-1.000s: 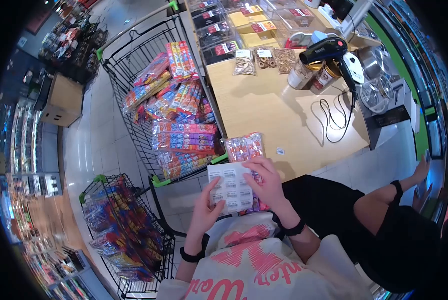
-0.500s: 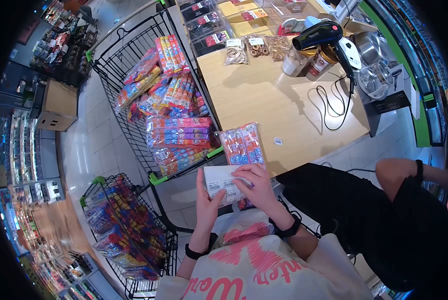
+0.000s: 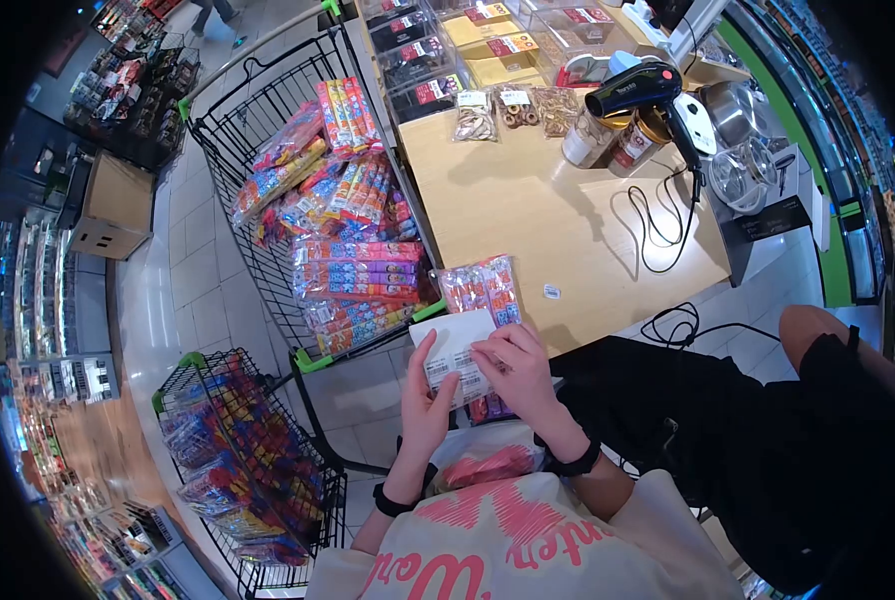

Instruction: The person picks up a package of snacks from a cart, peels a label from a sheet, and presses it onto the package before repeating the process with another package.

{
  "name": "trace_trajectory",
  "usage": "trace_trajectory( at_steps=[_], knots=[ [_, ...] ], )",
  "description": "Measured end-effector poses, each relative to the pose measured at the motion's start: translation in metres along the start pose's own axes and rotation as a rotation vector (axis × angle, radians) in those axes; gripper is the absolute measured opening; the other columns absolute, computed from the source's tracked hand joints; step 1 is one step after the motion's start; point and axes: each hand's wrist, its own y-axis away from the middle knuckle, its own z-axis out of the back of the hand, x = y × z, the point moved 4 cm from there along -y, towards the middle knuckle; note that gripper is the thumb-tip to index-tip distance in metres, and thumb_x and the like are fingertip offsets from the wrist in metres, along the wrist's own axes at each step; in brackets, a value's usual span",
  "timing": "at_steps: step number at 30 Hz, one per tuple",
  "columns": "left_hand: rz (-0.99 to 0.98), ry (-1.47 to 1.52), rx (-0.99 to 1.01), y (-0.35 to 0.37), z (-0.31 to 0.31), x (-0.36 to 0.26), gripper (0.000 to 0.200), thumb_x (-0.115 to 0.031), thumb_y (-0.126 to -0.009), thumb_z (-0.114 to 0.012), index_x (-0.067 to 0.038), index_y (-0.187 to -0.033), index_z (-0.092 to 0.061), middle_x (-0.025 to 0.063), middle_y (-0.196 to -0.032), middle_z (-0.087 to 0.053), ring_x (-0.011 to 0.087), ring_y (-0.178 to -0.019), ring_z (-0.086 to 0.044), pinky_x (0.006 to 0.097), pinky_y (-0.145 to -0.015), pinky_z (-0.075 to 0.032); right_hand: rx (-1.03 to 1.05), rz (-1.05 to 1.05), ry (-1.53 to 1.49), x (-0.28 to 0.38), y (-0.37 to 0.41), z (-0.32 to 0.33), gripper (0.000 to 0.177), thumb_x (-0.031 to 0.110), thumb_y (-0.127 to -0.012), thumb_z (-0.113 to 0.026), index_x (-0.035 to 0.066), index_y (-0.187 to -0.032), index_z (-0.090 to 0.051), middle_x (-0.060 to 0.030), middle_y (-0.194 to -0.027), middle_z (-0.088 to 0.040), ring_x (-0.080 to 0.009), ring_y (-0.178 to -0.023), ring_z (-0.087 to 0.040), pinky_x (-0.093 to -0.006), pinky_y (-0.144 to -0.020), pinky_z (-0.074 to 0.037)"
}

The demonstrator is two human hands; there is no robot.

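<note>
A white sheet of barcode labels is in my left hand, with the thumb across its printed face. The fingers of my right hand are pinched together at the sheet's right edge, over the printed labels. Whether a label is between those fingertips is too small to tell. Just beyond the sheet, a clear pack of pink and purple tubes lies at the table's near left corner. One small loose label lies on the wooden table to the right of that pack.
A shopping cart holding many colourful packs stands left of the table. Nearer, a second cart is full of similar bags. On the table are a hair dryer with its cord, jars and snack bags. A person's dark-clothed leg is at right.
The sheet has tilted slightly, its right side higher. My right fingers have curled closer together at its edge. The view has shifted a little, and a walking person's legs show at the top left.
</note>
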Motion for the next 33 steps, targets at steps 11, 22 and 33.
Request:
trace_trajectory(
  at_steps=[11,22,33],
  knots=[
    [-0.016,0.018,0.031,-0.007,0.006,0.003,0.05,0.004,-0.084,-0.05,-0.001,-0.131,-0.034,0.0114,-0.122,-0.044,0.0161,-0.111,-0.046,0.0289,-0.093,-0.038,0.028,-0.092,-0.058,0.005,-0.009,-0.001,0.013,0.004,-0.071,-0.069,0.001,-0.082,-0.065,-0.0086,-0.078,-0.057,-0.0213,-0.071,-0.057,-0.0281,-0.062,-0.046],
    [0.005,0.033,0.066,-0.014,0.015,0.007,0.049,0.003,-0.084,-0.052,-0.002,-0.129,-0.034,0.0119,-0.12,-0.047,0.0158,-0.108,-0.048,0.0278,-0.091,-0.04,0.029,-0.133,-0.115,0.004,-0.011,-0.012,0.01,0.005,-0.073,-0.066,0.002,-0.078,-0.058,-0.0084,-0.077,-0.054,-0.0244,-0.072,-0.056,-0.0326,-0.064,-0.045],
    [0.122,-0.147,0.104,-0.035,0.036,0.037,0.058,0.006,-0.077,-0.06,-0.003,-0.128,-0.033,0.0128,-0.114,-0.051,0.0162,-0.1,-0.054,0.0275,-0.084,-0.045,0.137,-0.116,-0.202,0.003,-0.011,-0.006,0.01,0.008,-0.079,-0.061,0.002,-0.084,-0.054,-0.0103,-0.079,-0.054,-0.0224,-0.072,-0.057,-0.0309,-0.063,-0.046]
  ],
)
